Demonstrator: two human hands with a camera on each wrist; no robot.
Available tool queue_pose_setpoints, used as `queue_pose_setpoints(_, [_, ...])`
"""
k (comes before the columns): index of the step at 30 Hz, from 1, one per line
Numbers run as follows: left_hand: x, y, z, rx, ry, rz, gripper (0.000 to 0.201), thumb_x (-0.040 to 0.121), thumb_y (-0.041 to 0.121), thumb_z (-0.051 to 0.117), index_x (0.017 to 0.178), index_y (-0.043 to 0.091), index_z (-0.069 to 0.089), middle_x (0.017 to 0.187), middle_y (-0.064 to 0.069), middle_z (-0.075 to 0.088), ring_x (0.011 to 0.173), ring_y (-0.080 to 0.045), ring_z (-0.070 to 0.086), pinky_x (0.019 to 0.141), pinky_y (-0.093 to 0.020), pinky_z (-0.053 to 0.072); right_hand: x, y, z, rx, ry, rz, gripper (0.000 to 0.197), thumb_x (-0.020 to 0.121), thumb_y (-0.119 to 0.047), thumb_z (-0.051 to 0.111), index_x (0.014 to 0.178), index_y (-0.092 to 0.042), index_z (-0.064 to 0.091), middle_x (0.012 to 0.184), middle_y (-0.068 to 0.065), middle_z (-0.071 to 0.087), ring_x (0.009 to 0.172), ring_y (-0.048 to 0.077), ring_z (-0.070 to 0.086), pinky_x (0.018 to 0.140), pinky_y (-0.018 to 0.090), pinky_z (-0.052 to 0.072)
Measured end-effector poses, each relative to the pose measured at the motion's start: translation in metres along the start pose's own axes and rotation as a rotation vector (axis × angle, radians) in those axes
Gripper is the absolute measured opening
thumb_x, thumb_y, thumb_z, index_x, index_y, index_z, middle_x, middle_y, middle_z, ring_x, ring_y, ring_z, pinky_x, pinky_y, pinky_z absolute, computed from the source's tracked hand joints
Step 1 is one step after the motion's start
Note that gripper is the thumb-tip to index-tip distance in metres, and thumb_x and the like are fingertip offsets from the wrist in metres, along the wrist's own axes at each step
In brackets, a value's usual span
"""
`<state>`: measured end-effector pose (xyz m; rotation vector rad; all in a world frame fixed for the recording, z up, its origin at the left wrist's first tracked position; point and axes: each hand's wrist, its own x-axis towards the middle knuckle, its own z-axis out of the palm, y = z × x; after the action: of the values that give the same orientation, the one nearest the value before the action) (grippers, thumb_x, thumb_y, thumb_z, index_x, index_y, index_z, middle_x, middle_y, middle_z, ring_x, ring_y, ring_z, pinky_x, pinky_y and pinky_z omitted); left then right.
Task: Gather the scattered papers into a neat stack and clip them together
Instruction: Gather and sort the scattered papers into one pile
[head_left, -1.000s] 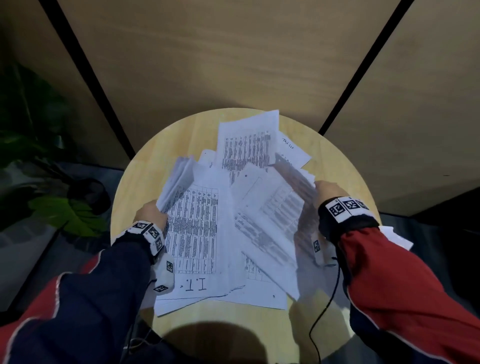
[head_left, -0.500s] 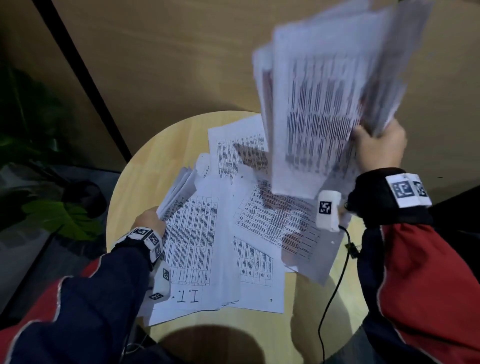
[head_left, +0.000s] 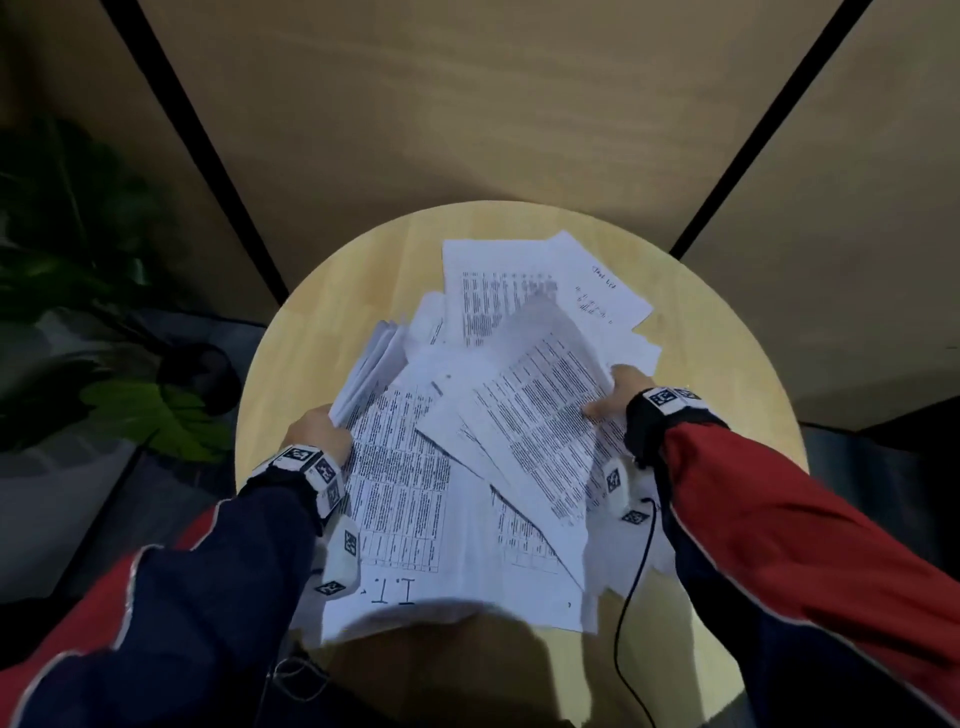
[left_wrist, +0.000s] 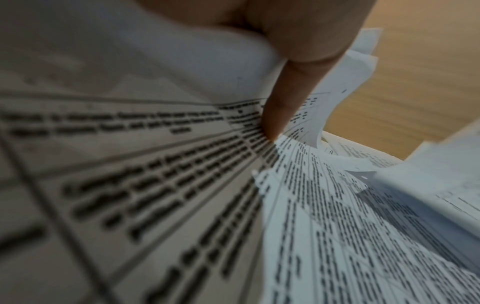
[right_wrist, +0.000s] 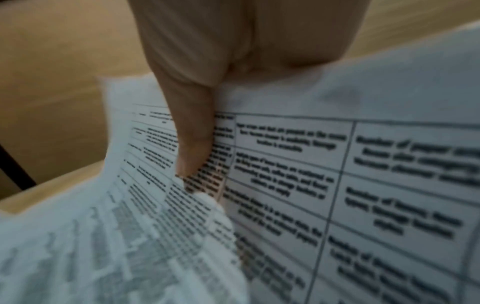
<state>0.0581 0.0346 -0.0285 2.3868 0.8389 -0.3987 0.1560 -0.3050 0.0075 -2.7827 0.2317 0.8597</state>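
White printed papers (head_left: 415, 493) lie in a loose overlapping heap on a round wooden table (head_left: 311, 322). My left hand (head_left: 317, 434) grips the left edge of a thick sheaf (head_left: 371, 364); its thumb (left_wrist: 283, 107) presses on the top printed sheet (left_wrist: 130, 164). My right hand (head_left: 615, 397) holds a bundle of sheets (head_left: 540, 415) by its right edge, laid slanting over the heap; its thumb (right_wrist: 192, 144) pinches the printed page (right_wrist: 337, 185). Two more sheets (head_left: 597, 280) lie at the far side. No clip is visible.
The table stands against tan wall panels (head_left: 467, 104) with black seams. A green plant (head_left: 150, 421) and a dark object (head_left: 202, 371) sit on the floor to the left. A black cable (head_left: 631, 597) runs from my right wrist over the table's near edge.
Half a second ago my right hand held its bundle high in the air; now it has come down onto the heap. The left hand has stayed at the left edge.
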Motion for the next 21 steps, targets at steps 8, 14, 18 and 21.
queue_pose_setpoints(8, [0.005,-0.002,0.006,-0.061,-0.012,-0.019,0.022,0.083,0.007,0.053,0.105,0.006,0.058,0.064,-0.007,0.050,0.064,-0.029,0.049,0.062,-0.030,0.043,0.030,0.015,0.038,-0.217,-0.004,0.060,0.067,0.076,-0.052,0.068,0.123,-0.006,0.052,0.127,0.010,0.040,0.116,0.027,0.048,0.097,0.034,0.040])
queue_pose_setpoints(14, [0.003,-0.002,0.008,-0.073,-0.018,-0.030,0.021,0.083,0.007,0.054,0.103,0.006,0.058,0.061,-0.006,0.047,0.063,-0.028,0.048,0.061,-0.028,0.041,0.036,0.026,0.042,-0.295,0.010,0.024,0.066,0.070,-0.050,0.074,0.121,-0.013,0.055,0.149,0.005,0.022,0.135,0.033,0.022,0.111,0.048,0.026])
queue_pose_setpoints(18, [0.004,-0.002,0.010,-0.062,-0.009,-0.032,0.019,0.082,0.007,0.054,0.101,0.008,0.057,0.059,-0.004,0.045,0.062,-0.027,0.048,0.060,-0.028,0.041,0.041,0.027,0.037,-0.405,-0.037,0.032,0.058,0.064,-0.059,0.073,0.107,-0.021,0.061,0.120,0.007,0.042,0.117,0.031,0.039,0.103,0.049,0.035])
queue_pose_setpoints(21, [0.004,-0.002,0.011,-0.073,-0.007,-0.043,0.022,0.083,0.007,0.054,0.104,0.004,0.058,0.058,-0.004,0.043,0.064,-0.028,0.048,0.061,-0.028,0.040,0.027,0.019,0.027,-0.275,-0.037,0.015,0.049,0.072,-0.043,0.074,0.107,-0.012,0.061,0.088,0.006,0.053,0.087,0.027,0.054,0.083,0.033,0.046])
